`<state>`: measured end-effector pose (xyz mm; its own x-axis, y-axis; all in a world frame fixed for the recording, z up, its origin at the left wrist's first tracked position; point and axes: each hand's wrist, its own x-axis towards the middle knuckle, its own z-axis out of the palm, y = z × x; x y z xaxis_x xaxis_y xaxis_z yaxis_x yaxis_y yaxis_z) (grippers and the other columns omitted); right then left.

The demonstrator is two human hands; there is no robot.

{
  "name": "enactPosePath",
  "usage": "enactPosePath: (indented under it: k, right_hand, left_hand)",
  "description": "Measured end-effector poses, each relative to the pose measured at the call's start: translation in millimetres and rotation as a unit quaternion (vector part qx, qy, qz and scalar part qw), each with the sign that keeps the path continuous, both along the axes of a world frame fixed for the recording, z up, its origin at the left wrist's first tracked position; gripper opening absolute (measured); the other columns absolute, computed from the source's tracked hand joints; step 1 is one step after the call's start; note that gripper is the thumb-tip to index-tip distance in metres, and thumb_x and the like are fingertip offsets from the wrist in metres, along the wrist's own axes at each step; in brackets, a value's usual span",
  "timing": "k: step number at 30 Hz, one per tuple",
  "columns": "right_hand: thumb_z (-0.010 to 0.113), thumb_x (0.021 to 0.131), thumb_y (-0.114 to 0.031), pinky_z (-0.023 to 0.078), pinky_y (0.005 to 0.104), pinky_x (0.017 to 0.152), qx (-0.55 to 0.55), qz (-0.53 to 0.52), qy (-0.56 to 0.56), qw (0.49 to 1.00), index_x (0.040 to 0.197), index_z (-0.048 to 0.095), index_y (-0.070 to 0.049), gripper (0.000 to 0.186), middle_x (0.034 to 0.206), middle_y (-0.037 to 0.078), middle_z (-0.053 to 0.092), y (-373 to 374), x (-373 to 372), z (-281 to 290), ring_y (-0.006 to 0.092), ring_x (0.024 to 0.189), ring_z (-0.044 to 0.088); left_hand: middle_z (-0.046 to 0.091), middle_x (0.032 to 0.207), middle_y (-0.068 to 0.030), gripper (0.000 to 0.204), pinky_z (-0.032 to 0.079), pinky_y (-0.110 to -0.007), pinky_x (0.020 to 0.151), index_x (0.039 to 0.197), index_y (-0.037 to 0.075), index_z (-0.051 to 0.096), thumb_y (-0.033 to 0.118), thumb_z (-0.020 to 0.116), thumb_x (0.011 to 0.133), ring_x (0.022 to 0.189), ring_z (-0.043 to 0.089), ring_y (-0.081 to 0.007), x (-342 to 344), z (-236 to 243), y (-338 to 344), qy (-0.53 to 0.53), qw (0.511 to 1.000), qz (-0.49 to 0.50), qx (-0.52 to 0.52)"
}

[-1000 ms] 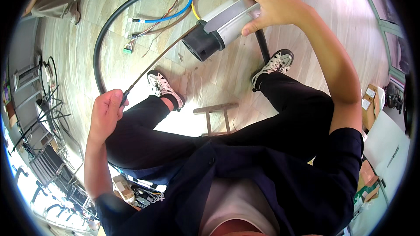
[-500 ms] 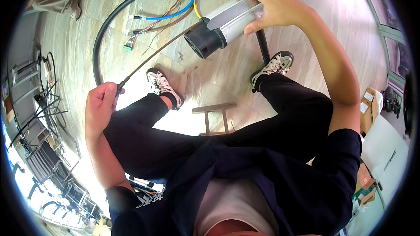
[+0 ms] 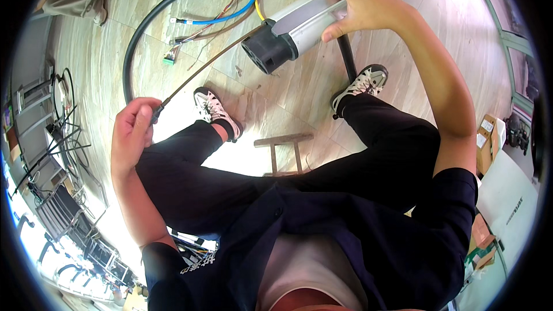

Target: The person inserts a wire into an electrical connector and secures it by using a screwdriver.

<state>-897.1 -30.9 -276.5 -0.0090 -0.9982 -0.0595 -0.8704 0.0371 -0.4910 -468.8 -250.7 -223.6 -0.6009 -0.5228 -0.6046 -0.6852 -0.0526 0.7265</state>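
Note:
My left hand (image 3: 131,135) is closed around the dark handle of a long, thin screwdriver (image 3: 203,67). Its shaft slants up and right, and its far end meets the edge of the black round plug end of an EV charging connector (image 3: 308,26); the exact tip contact is hidden. The connector has a grey, silver-sided housing, tilted with the black end toward me and left. My right hand (image 3: 366,6) grips the housing's other end, thumb on the near side. A thick black cable (image 3: 129,57) loops on the left, ending in blue, yellow and brown wires (image 3: 222,20) with lugs and a green terminal block (image 3: 168,61).
A small wooden stool (image 3: 283,141) stands between my legs on the tiled floor. Metal racks and tangled cables (image 3: 60,115) line the left side. Cardboard boxes (image 3: 487,138) and a white panel (image 3: 507,196) are at right. Another person's leg (image 3: 75,0) shows at the far left.
My left hand has shifted slightly upward with the screwdriver, its fingers a little rearranged. The connector and my right hand have barely moved.

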Motion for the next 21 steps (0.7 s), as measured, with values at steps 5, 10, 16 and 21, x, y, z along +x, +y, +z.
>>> enactPosePath:
  k: [5, 10, 16, 21]
  right_hand:
    - [0.086, 0.053, -0.054, 0.045, 0.0439, 0.069, 0.000, 0.004, 0.002, 1.000, 0.088, 0.056, -0.002, 0.070, 0.077, 0.013, 0.057, 0.1, -2.4, -2.1, 0.0347, 0.078, 0.057]
    - [0.086, 0.053, -0.056, 0.045, 0.0438, 0.069, 0.003, 0.000, -0.001, 1.000, 0.088, 0.056, -0.002, 0.070, 0.077, 0.014, 0.057, -0.3, -0.5, -1.0, 0.0347, 0.078, 0.057]
    - [0.086, 0.053, -0.057, 0.045, 0.0435, 0.068, 0.006, 0.001, 0.002, 1.000, 0.087, 0.056, -0.002, 0.070, 0.077, 0.013, 0.057, 0.5, -1.2, -1.9, 0.0339, 0.077, 0.058]
    - [0.086, 0.053, -0.057, 0.045, 0.0434, 0.068, 0.014, 0.000, -0.002, 1.000, 0.088, 0.057, -0.002, 0.071, 0.076, 0.013, 0.057, -0.5, -1.4, -1.2, 0.0333, 0.077, 0.058]
  left_hand:
    - [0.049, 0.093, 0.0003, 0.043, 0.034, -0.015, 0.050, 0.119, 0.003, 0.052, 0.011, 0.074, 0.083, 0.062, 0.044, -0.0006, -9.9, 6.3, 6.4, 0.113, 0.991, -0.030, -0.068]
    - [0.050, 0.092, 0.0000, 0.051, 0.033, -0.015, 0.051, 0.129, 0.001, 0.049, 0.007, 0.073, 0.083, 0.063, 0.045, -0.0006, -10.5, 5.4, 2.0, 0.048, 0.995, 0.083, -0.012]
    - [0.055, 0.089, -0.0019, 0.047, 0.031, -0.016, 0.048, 0.132, 0.001, 0.049, 0.018, 0.066, 0.091, 0.056, 0.042, -0.0003, -16.0, 2.6, 15.3, 0.141, 0.981, -0.030, -0.129]
    - [0.052, 0.100, -0.0017, 0.061, 0.034, -0.015, 0.048, 0.137, 0.000, 0.045, 0.013, 0.070, 0.083, 0.055, 0.042, -0.0006, -19.7, 12.2, 7.6, 0.028, 0.996, 0.084, 0.002]
